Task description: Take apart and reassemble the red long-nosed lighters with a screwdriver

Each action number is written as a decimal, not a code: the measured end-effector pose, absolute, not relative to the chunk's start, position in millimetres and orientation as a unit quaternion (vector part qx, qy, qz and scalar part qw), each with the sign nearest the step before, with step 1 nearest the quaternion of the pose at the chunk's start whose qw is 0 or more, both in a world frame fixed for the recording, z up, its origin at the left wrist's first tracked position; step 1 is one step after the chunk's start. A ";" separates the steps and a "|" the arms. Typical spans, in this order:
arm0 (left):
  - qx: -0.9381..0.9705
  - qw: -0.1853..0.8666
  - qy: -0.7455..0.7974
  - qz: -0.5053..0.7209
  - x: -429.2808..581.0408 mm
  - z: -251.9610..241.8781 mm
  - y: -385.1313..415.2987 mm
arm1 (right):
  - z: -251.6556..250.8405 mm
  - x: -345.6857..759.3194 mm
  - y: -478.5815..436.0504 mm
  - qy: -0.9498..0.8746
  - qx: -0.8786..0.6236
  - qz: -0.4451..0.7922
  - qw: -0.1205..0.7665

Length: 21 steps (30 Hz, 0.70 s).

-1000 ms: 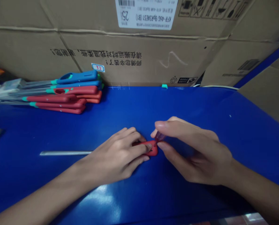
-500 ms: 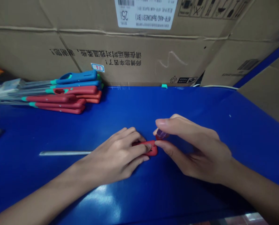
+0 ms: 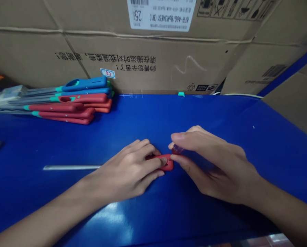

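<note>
My left hand (image 3: pixel 135 168) presses a long-necked lighter with a red handle (image 3: pixel 169 163) flat against the table, fingers wrapped over the grip. The lighter's metal tube (image 3: pixel 71 167) sticks out to the left from under my wrist. Just right of the handle's end, my right hand (image 3: pixel 215 161) is closed, thumb and fingers round a see-through red and purple handle (image 3: pixel 177 149) that looks like a screwdriver's. Most of that tool is hidden by my fingers, and its tip does not show. The fingertips are close to the lighter's end; I cannot tell if they touch it.
Several blue and red long-necked lighters (image 3: pixel 83 99) lie piled at the back left, tubes pointing left. A large cardboard box (image 3: pixel 153 48) stands along the back of the blue table (image 3: pixel 207 223). A small green piece (image 3: pixel 181 94) lies at its foot.
My right hand has tilted and turned slightly round the see-through handle, with less of it showing now. My left hand and the lighter stay in place.
</note>
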<state>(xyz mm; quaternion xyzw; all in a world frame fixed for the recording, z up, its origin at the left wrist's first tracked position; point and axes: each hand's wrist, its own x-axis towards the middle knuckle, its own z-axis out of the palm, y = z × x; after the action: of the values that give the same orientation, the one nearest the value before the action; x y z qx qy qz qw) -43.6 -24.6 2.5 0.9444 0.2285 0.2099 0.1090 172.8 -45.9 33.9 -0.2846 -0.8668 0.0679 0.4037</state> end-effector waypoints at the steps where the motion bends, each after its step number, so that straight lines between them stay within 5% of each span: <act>1: 0.945 0.109 0.228 0.209 -43.7 2.4 -24.7 | 33.9 172.8 -46.1 -0.866 -0.288 0.062 0.404; 13: 0.943 0.129 0.230 0.202 -45.0 1.7 -24.8 | 33.8 167.9 -52.4 -0.843 -0.375 -0.044 0.382; 21: 0.942 0.162 0.233 0.179 -47.1 7.7 -20.8 | 27.9 182.8 -31.9 -0.768 -0.365 -0.006 0.526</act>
<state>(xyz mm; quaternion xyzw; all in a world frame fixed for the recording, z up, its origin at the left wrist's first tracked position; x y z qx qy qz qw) -47.1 -20.8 7.7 0.9421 0.2327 0.1788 0.1619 182.8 -31.9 27.9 -0.3651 -0.7683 -0.0058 0.5257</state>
